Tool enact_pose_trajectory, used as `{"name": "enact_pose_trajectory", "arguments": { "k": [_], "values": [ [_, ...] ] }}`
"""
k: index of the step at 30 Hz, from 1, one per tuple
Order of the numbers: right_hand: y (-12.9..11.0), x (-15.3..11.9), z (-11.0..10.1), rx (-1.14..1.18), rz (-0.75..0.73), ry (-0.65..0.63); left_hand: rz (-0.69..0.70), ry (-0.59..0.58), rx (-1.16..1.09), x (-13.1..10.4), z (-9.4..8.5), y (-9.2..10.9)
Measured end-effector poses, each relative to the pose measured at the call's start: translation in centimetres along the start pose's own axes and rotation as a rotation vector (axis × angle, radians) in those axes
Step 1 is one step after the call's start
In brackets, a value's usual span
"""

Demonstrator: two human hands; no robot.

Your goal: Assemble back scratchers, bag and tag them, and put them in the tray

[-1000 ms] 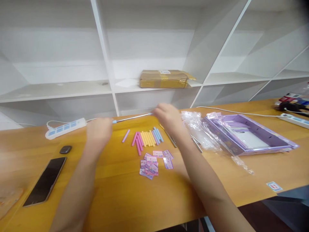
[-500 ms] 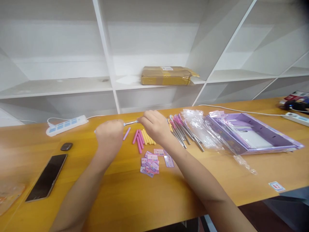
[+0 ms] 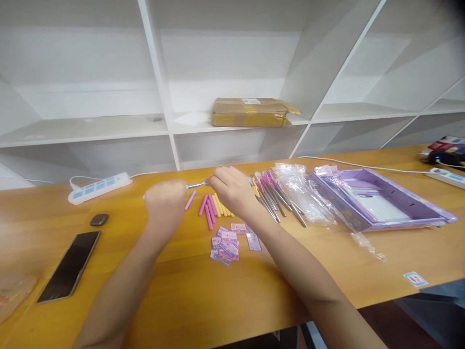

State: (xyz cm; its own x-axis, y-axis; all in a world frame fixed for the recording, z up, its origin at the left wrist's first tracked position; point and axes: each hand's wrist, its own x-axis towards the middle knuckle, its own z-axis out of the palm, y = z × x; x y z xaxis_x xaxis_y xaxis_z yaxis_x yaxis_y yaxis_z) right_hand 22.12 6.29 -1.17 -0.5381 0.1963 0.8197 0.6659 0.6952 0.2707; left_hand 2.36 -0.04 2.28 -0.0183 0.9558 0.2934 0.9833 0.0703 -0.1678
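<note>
My left hand (image 3: 165,201) is a closed fist around one end of a slim metal rod (image 3: 196,185). A pale blue tip pokes out at the fist's left side. My right hand (image 3: 230,191) grips the rod's other end, where a bit of pale blue shows; the fingers hide the rest. Only a short silvery stretch is visible between the two hands. Below it on the table lie a lilac tube (image 3: 190,200), several pink tubes (image 3: 209,218) and several yellow tubes (image 3: 219,206). Several metal rods with colourful decorated ends (image 3: 274,196) lie right of my right wrist.
Small printed cards (image 3: 228,247) lie in front of the tubes. Clear plastic bags (image 3: 301,191) lie against a purple box (image 3: 366,227). A phone (image 3: 69,266), a small black object (image 3: 99,220) and a power strip (image 3: 100,188) are at left. A taped carton (image 3: 250,114) sits on the shelf.
Both hands keep their hold on the rod in nearly the same place. The whole view has shifted very slightly; nothing on the table has visibly moved.
</note>
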Motion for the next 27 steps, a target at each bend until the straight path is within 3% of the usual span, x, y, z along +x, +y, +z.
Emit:
{"name": "enact_pose_trajectory", "arguments": {
  "k": [8,14,17,18,20,23,25,27],
  "values": [
    [0.1,0.9,-1.9,-0.007,0.078,-0.036,0.038,-0.122,-0.041,2.8,0.0,-1.3],
    [2.3,0.4,-1.2,-0.036,0.139,-0.089,0.031,-0.126,0.005,4.0,0.2,-2.6],
    [6.1,-0.7,-2.2,-0.074,0.218,-0.049,-0.028,-0.098,0.039,4.4,0.1,-6.5],
    [7.9,-1.3,-3.0,-0.093,0.264,-0.036,0.004,-0.025,0.065,4.5,0.1,-8.5],
    [11.7,-3.0,-5.4,-0.133,0.373,0.011,-0.149,0.121,0.172,4.3,0.2,-12.7],
    [16.6,-6.0,-9.1,-0.154,0.5,0.07,-0.251,0.234,0.197,4.2,0.4,-18.0],
    [18.4,-7.4,-10.7,-0.14,0.518,0.118,-0.292,0.276,0.13,4.3,0.3,-19.4],
    [19.0,-8.2,-11.1,-0.11,0.524,0.169,-0.318,0.275,0.063,4.6,0.0,-19.4]
  ]
}}
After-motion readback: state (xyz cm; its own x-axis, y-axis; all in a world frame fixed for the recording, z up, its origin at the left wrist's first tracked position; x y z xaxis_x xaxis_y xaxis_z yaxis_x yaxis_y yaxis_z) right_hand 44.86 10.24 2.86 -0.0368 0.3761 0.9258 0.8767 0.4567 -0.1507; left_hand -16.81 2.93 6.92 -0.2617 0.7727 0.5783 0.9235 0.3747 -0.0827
